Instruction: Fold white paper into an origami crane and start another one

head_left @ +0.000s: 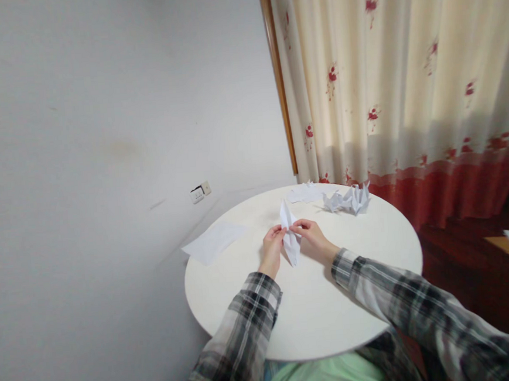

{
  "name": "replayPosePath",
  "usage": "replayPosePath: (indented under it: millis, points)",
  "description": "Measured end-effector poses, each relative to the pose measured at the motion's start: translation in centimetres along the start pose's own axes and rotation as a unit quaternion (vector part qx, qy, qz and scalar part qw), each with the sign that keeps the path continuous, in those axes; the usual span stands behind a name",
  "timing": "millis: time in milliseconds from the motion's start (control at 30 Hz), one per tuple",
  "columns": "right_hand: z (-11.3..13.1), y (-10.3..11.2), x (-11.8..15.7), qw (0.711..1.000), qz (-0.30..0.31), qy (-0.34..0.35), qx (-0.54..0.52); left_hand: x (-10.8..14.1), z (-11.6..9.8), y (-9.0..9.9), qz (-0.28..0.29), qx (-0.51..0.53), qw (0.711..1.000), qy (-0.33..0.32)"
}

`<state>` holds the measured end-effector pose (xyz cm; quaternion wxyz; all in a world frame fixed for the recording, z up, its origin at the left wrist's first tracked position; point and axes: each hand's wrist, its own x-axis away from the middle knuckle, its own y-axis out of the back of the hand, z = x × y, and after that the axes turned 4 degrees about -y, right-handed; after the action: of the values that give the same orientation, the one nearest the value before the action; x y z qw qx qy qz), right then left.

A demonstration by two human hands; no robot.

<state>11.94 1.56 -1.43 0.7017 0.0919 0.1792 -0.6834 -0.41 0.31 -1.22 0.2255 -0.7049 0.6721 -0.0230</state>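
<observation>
- Head view: I have a narrow piece of folded white paper (291,249) in front of me, pointed at both ends, held over the table (313,321) somewhat beyond its middle. One point faces the far edge, the other the near edge; I cannot tell whether it touches the tabletop.
- Left hand (272,246): I see its fingers closed in a pinch on the paper's left side, about halfway along.
- Right hand (311,233): its fingers pinch the same paper from the right, thumb and fingertips close together, just beside the left ones.
- Toward the far-left edge I see a flat white paper sheet (212,242), well apart from both hands.
- By the far edge lie more white papers (303,194), too small for me to count.
- Beside them, toward the far-right edge, I make out a cluster of folded paper cranes (356,200), their tips sticking up.
</observation>
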Motion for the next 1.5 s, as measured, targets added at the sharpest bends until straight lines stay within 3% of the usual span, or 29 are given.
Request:
replayPosePath:
  millis: [300,533,1033,1500]
  points:
    - [-0.53,0.15,-0.18,1.000,-0.006,-0.003,0.023,-0.14,0.20,0.20,0.007,0.003,1.000,-0.001]
    - [-0.38,0.30,-0.06,0.987,-0.070,0.087,0.117,-0.35,0.44,0.29,0.002,-0.029,0.999,-0.016]
    - [-0.08,0.42,0.08,0.972,-0.071,0.074,0.213,-0.47,0.64,0.49,0.004,-0.073,0.997,-0.034]
    - [-0.56,0.51,-0.38,0.998,-0.027,-0.021,0.053,-0.21,0.11,0.06,0.007,-0.099,0.994,-0.054]
